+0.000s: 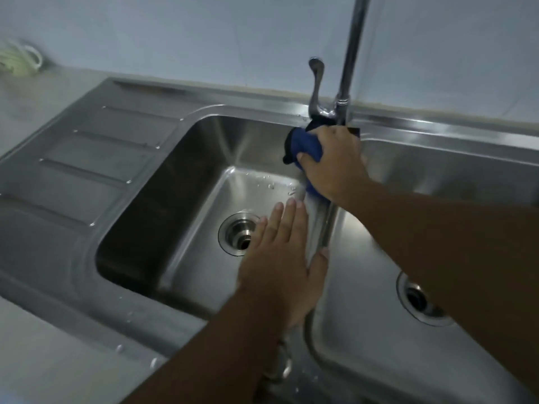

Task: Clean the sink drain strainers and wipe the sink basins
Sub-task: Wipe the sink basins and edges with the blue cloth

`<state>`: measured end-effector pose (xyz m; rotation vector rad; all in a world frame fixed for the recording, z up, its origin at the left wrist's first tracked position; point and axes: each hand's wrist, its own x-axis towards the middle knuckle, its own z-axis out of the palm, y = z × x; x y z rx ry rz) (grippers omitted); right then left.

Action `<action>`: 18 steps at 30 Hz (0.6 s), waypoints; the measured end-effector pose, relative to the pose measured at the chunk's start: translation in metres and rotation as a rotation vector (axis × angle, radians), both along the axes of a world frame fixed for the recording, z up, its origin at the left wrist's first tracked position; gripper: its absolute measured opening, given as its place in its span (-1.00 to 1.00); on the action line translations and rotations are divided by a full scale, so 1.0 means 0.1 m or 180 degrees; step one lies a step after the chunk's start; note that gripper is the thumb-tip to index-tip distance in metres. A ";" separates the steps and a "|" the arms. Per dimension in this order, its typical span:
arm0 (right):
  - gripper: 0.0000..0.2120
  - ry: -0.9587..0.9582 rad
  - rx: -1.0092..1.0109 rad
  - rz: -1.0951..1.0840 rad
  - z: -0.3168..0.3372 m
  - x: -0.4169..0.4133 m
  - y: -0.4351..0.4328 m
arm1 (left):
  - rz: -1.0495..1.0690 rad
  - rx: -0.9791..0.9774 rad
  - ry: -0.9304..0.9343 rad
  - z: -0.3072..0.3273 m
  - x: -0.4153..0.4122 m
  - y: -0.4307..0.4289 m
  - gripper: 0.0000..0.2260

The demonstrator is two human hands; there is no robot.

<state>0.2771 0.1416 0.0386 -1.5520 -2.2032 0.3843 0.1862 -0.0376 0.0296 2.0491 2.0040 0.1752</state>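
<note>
On sink divider (320, 228), right hand (335, 161) with cloth (303, 144)

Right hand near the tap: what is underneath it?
A blue cloth shows under the right hand, held against the ridge between the left basin and right basin, below the tap. The hand covers most of the cloth and the ridge beneath it.

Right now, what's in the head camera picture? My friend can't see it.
The right hand holds a blue cloth on the ridge between the two basins of a steel sink, at the foot of the faucet. The left hand rests flat and open against that ridge, beside the left drain.
</note>
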 end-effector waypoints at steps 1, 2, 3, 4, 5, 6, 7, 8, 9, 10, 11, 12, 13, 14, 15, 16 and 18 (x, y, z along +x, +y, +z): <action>-0.62 -0.0084 -0.0055 -0.0015 0.01 0.00 -0.05 | -0.0034 0.0008 -0.0069 -0.01 -0.03 -0.05 -0.35; -0.62 -0.0196 -0.0094 0.0004 0.02 0.00 -0.15 | -0.0046 0.0002 -0.0136 0.00 -0.07 -0.10 -0.35; -0.61 -0.0289 -0.0102 0.0039 0.03 -0.01 -0.31 | -0.0028 -0.0026 -0.0215 0.01 -0.13 -0.18 -0.35; -0.60 -0.0319 -0.0123 0.0065 0.03 -0.02 -0.51 | 0.0010 -0.0058 -0.0311 0.02 -0.19 -0.28 -0.34; -0.61 -0.0290 -0.0162 0.0081 0.04 -0.04 -0.73 | 0.0048 -0.0092 -0.0390 0.04 -0.27 -0.40 -0.33; -0.64 -0.0238 -0.0232 0.0090 0.05 -0.05 -0.97 | 0.0066 -0.0137 -0.0430 0.06 -0.37 -0.53 -0.32; -0.68 -0.0214 -0.0323 0.0101 0.07 -0.06 -1.20 | 0.0051 -0.0204 -0.0419 0.09 -0.47 -0.66 -0.30; -0.70 -0.0236 -0.0451 0.0113 0.11 -0.08 -1.43 | 0.0006 -0.0279 -0.0352 0.12 -0.58 -0.80 -0.28; -0.71 -0.0250 -0.0588 0.0111 0.15 -0.11 -1.66 | -0.0052 -0.0340 -0.0234 0.17 -0.69 -0.93 -0.28; -0.69 -0.0227 -0.0694 0.0080 0.20 -0.13 -1.89 | -0.0101 -0.0387 -0.0095 0.21 -0.81 -1.05 -0.29; -0.67 -0.0196 -0.0776 0.0040 0.25 -0.15 -2.12 | -0.0129 -0.0434 0.0028 0.26 -0.91 -1.15 -0.30; -0.64 -0.0198 -0.0864 0.0000 0.29 -0.17 -2.32 | -0.0150 -0.0481 0.0116 0.31 -1.00 -1.23 -0.32; -0.63 -0.0217 -0.0944 -0.0029 0.33 -0.18 -2.50 | -0.0177 -0.0530 0.0169 0.34 -1.06 -1.29 -0.34; -0.63 -0.0222 -0.0999 -0.0048 0.36 -0.20 -2.64 | -0.0208 -0.0577 0.0198 0.37 -1.10 -1.33 -0.37; -0.63 -0.0219 -0.1019 -0.0055 0.38 -0.21 -2.75 | -0.0238 -0.0593 0.0204 0.39 -1.13 -1.35 -0.38; -0.64 -0.0226 -0.1013 -0.0047 0.39 -0.21 -2.84 | -0.0265 -0.0590 0.0179 0.41 -1.14 -1.36 -0.39; -0.61 -0.0305 -0.1083 0.0014 0.41 -0.19 -2.96 | -0.0265 -0.0540 0.0054 0.44 -1.17 -1.38 -0.39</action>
